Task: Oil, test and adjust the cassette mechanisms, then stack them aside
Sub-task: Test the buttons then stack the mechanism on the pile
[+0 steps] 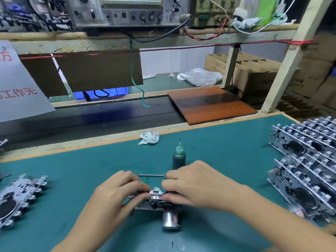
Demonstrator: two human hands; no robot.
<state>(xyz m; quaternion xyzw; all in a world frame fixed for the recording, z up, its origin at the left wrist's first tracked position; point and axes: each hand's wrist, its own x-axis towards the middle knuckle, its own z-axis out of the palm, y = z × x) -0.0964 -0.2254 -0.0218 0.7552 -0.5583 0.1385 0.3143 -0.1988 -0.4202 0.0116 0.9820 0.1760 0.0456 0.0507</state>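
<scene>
Cassette mechanism (154, 202) sits low centre of the frame on the green mat (227, 151), motor toward the viewer. Left hand (116, 193) and right hand (196, 186) grip its two ends, fingers curled together over the top edge. Oil bottle (179, 157) stands upright just behind; stacked mechanisms (305, 160) at right edge.

The white sign (18, 82) at left shows red characters "方" and "工作无"; the cardboard box (216, 64) reads "亿意机芯", "TEL:1371".
</scene>
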